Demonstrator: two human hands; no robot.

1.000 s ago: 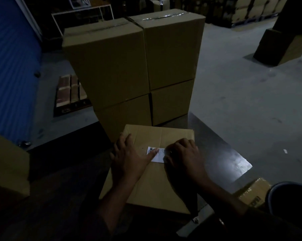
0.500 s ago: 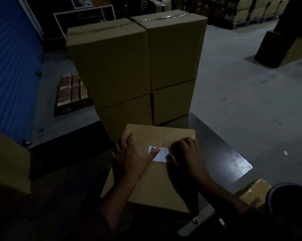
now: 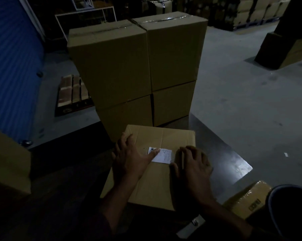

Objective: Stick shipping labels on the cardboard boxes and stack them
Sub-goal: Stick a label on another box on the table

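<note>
Dim warehouse. Box [image 3: 157, 164] lies low centre of frame, just before the stack [image 3: 136, 66] of four. White label [image 3: 161, 154] sits on its top face, near centre. Left hand [image 3: 131, 160] spread flat on the box, thumb pressing the label's left end. Right hand [image 3: 192, 166] flat, fingers straight, just right of the label. Risk: label's right edge may stay unpressed and lift or wrinkle; low light could hide a crooked placement.
</note>
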